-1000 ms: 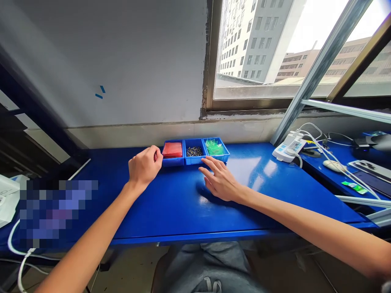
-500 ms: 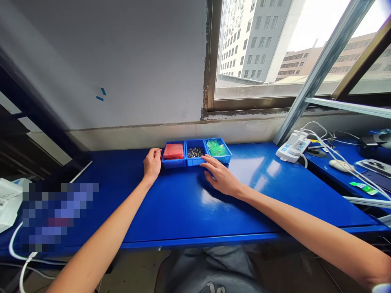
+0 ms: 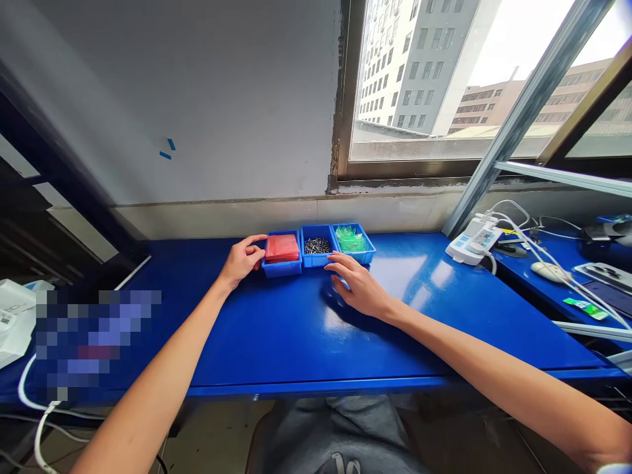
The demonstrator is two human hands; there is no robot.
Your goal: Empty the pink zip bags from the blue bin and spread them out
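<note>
Three blue bins stand side by side at the back of the blue table. The left bin (image 3: 282, 269) holds a stack of red plastic bags (image 3: 283, 247). In the middle bin (image 3: 316, 260) lie many small dark and brass-coloured metal pieces (image 3: 318, 245), perhaps screws. Green plastic bags (image 3: 350, 239) fill the right bin (image 3: 371, 252). My left hand (image 3: 241, 261) is at the left bin's outer side, index finger and thumb apart against its wall. My right hand (image 3: 359, 284) is open, fingertips at the front of the middle and right bins.
At the back right sits a white power strip (image 3: 472, 239) with plugs and cables. A mouse (image 3: 552, 271), a phone and a green packet (image 3: 586, 308) lie further right. A metal frame post (image 3: 518, 125) rises there. White packaging (image 3: 17, 322) and a blurred patch are at left.
The left bin has shifted slightly towards me, and a narrow gap shows beside the middle bin. My left hand's fingers have spread along its side. My right hand has hardly moved.
</note>
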